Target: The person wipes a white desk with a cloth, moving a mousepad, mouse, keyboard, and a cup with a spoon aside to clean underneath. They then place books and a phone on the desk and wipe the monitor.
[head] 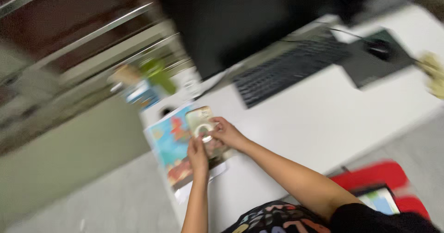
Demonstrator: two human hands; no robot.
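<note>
The whole view is motion-blurred and tilted. Both my hands meet over a colourful picture book point(171, 142) lying at the left end of a white desk point(319, 117). Between them is a small pale, rounded-rectangle object point(199, 119) with a ring on it, like a phone case or phone back. My left hand point(198, 155) grips its lower edge from below. My right hand point(226, 132) holds its right side, fingers by the ring.
A black monitor point(240, 20) and black keyboard point(291, 68) stand further back on the desk, with a mouse point(379, 48) on a dark pad point(370, 66) at right. A green item point(157, 73) and small clutter sit behind the book. A red seat point(384, 177) holding a tablet point(379, 198) is beside me.
</note>
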